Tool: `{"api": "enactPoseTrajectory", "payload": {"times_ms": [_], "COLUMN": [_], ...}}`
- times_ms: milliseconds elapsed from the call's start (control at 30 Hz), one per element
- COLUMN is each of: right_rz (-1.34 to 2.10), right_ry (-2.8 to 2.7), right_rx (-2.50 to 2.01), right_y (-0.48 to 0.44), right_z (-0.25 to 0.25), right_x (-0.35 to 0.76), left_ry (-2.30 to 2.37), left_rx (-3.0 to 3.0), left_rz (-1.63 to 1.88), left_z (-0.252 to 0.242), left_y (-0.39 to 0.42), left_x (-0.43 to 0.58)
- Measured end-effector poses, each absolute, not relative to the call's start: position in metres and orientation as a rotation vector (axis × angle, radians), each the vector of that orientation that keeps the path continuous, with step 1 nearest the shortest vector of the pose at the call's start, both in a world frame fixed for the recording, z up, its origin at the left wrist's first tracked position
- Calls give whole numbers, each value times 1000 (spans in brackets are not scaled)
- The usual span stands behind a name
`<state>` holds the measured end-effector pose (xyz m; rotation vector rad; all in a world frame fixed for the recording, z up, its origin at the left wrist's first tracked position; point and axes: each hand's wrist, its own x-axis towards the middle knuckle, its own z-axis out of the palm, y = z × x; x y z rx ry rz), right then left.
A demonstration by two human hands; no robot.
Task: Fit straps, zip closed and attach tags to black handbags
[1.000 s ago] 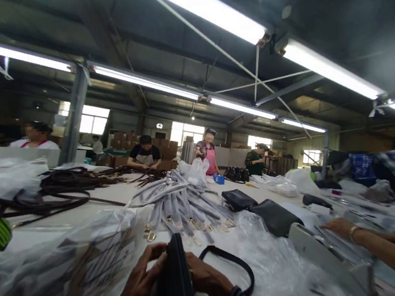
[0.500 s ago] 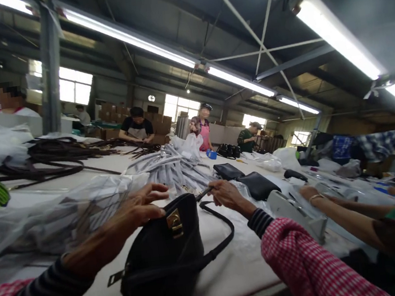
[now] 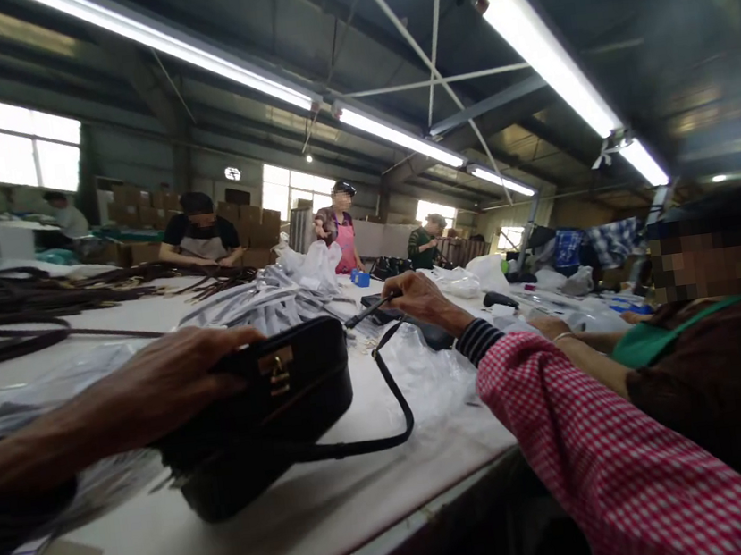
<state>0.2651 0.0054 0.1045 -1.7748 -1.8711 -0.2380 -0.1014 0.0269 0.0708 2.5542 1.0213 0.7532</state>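
The black handbag [image 3: 292, 404] rests tilted on the white bench [image 3: 346, 515], its gold clasp [image 3: 277, 370] facing up. The left hand [image 3: 174, 383] grasps the handbag's top, fingers clenched over it. Right of the handbag, the right hand [image 3: 422, 298] pinches the raised end of its strap [image 3: 394, 392]. A bundle of grey straps [image 3: 258, 302] lies just behind the handbag.

The black handbag [image 3: 278, 406] with a gold clasp [image 3: 278, 372] lies tilted on the white table [image 3: 382, 483], its strap [image 3: 394, 392] looping rightward.
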Motion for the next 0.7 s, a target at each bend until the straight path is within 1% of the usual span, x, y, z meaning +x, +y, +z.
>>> {"api": "enactPoseTrajectory", "payload": {"times_ms": [100,167,267,433,533,600,700], "right_rz": [-240,-222,-105,243,436,548,727], "right_ry": [-1710,-1593,-1471,-1371,-1331,-1332,-1330], "right_rx": [-1783,-1800,-1828,-1845,-1804,-1753,-1576], "right_y": [2,-5,-20,-46,-64,-79,-102], "right_z": [120,127,127,109,105,106,110], "right_x": [295,316,345,369,367,359,337], "left_ry": [1057,1019,989,903,1011,1052,842], "left_rx": [2634,2596,2464,2270,2535,2773,2934], "left_rz": [663,606,593,817,814,893,1131], "left_z": [89,92,78,39,26,20,9], "left_y": [55,73,91,86,73,63,36], "left_x": [-99,-98,-92,-66,-51,-40,-16]}}
